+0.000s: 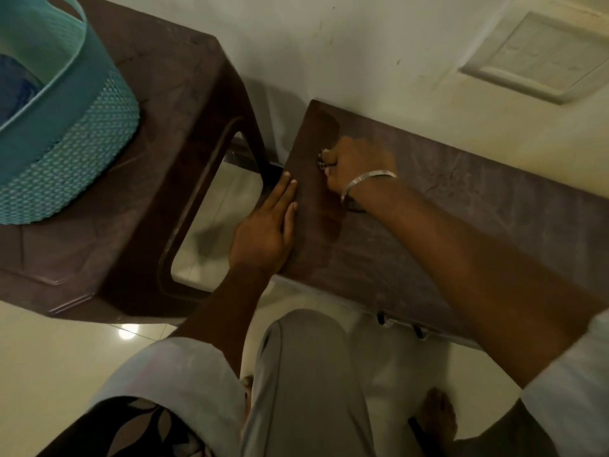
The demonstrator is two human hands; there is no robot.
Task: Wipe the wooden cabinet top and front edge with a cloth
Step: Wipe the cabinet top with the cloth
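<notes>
The right hand (356,166) has its grip curled tight around a small bunched cloth (320,162). Only a dark, patterned scrap of it pokes out past the knuckles, pressed onto the cabinet top (478,206) near its left end. A thin metal bangle (365,179) sits at that wrist. Just beside it, the left hand (267,232) lies flat with straight fingers along the cabinet's left border, apparently steadying it. Under and below the cloth runs a darker, glossy streak (329,209), which looks like a freshly wiped, damp band. The rest of the brown wood-grain surface, stretching away to the right, is dull and greyish with faint smears, so the job seems barely begun. Most of the top looks unwiped, and the front edge (333,296) shows no sign of wiping that I can make out. The top is a long, flat slab set against a pale, scuffed wall (362,54). To the left stands a smooth brown moulded stool (158,159) carrying a teal basket (66,143) with a dimpled weave. Below is shiny pale floor (66,357) tile.
</notes>
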